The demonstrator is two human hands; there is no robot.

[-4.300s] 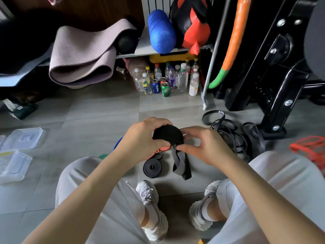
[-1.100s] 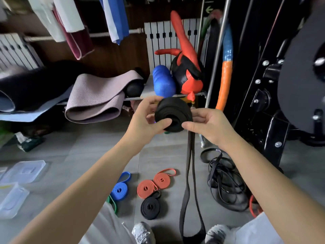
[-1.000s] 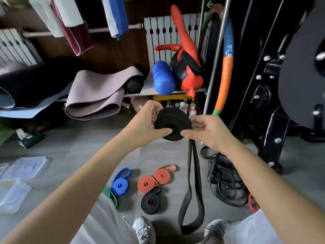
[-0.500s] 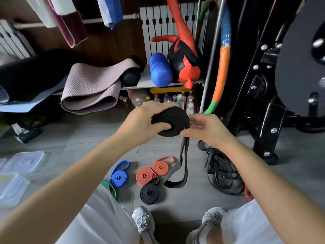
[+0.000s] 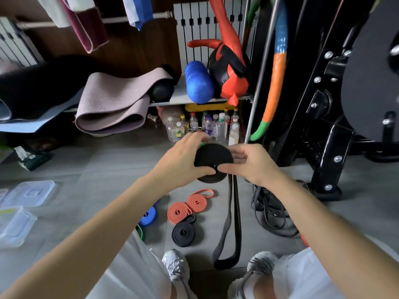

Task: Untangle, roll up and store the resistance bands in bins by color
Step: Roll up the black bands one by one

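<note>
Half a second ago the left hand (image 5: 181,164) lay over the top of the coil, and the loose end hung short and slanted towards the rolled bands on the floor. Now the wide black rubber resistance band (image 5: 212,155), wound into a thick flat coil, shows its round face to the camera. Its unrolled tail (image 5: 234,212) drops straight and longer in view. The tail's looped end lies low between the two grey sneakers (image 5: 174,268).

The coil sits in the air between the two hands, above the grey tiled floor (image 5: 97,169). The left hand grips its left edge, fingers curled behind the rim and thumb pressed on the near face. The right hand (image 5: 253,164) grips the right edge the same way. Its thumb reaches in beside the small centre hole, close to the left thumb. The tail leaves the coil just under the right thumb.

Below the hands, on the floor, lie two orange-red rolled bands (image 5: 179,212) touching each other. A small black rolled band (image 5: 183,233) sits just in front of them, and a blue rolled band (image 5: 148,216) lies to their left with a green band (image 5: 141,231) beside it. A tangle of thin black bands (image 5: 272,212) lies under the right forearm. Clear plastic bins (image 5: 28,193) sit well apart at the far left.
</note>
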